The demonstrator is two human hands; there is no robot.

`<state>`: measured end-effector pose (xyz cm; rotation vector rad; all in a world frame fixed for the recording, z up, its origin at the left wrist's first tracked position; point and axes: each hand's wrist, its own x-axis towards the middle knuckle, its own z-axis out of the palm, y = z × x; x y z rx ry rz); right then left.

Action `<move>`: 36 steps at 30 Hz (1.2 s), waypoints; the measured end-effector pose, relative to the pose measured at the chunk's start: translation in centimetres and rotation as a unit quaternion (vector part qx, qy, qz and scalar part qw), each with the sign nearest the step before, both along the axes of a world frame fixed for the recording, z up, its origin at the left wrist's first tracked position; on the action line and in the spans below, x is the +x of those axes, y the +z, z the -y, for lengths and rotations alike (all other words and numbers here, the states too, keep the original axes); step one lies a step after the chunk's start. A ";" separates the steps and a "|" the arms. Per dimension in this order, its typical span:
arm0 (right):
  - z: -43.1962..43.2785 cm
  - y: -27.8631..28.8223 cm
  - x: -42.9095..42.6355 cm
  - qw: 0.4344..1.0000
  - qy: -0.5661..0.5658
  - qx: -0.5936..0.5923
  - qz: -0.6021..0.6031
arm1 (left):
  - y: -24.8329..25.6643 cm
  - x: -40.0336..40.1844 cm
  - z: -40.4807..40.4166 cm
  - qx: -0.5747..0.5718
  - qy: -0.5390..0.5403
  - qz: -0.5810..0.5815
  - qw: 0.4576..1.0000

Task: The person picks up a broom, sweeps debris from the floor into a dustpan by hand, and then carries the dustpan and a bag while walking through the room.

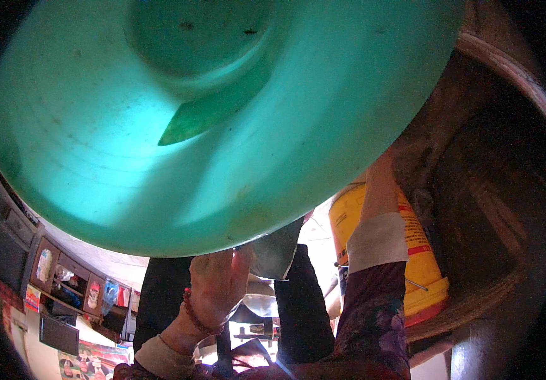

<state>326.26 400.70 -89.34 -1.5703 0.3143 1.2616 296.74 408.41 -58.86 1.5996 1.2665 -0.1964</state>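
A large green plastic basin (301, 142) fills the upper view, close to the camera and tilted. A darker green, leaf-shaped patch (216, 111) shows on it; I cannot tell whether it is a leaf or a shadow. My left hand (220, 280), with a red bead bracelet at the wrist, is bent at the basin's lower rim. Its fingertips are partly hidden, so what it grips is unclear. Beside those fingers is a grey, blade-like sheet (277, 251), its upper part covered by the basin. My right hand (383, 173) reaches up behind the basin, which hides its fingers.
Behind my right forearm is a yellow bucket (420, 266) with red bands, writing and a wire handle. A large, dark round vessel (491, 190) lies at the right. My dark-trousered legs (301, 289) show below the basin. Wooden cupboards (71, 280) with goods stand at the lower left.
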 end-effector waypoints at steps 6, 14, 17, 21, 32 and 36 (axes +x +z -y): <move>4.0 0.6 2.8 0.953 -0.289 0.052 0.076 | -0.1 -0.6 0.3 0.011 -0.018 0.002 1.000; 2.6 1.7 -4.5 0.936 -0.334 0.072 0.087 | -0.2 -0.4 0.8 -0.024 0.016 -0.006 1.000; 2.4 1.8 -3.8 0.936 -0.298 0.182 0.043 | -0.1 0.0 1.0 -0.025 0.020 -0.002 0.999; -6.4 5.5 -11.5 0.962 -0.238 0.129 0.027 | -0.4 -0.6 1.0 0.001 0.028 -0.012 1.000; 0.4 6.3 -8.3 0.986 -0.158 0.047 0.034 | 0.0 0.1 0.9 -0.028 0.012 -0.016 0.999; 2.9 4.1 -11.4 0.994 0.035 -0.055 0.082 | -0.2 -0.1 0.9 -0.017 0.011 -0.021 1.000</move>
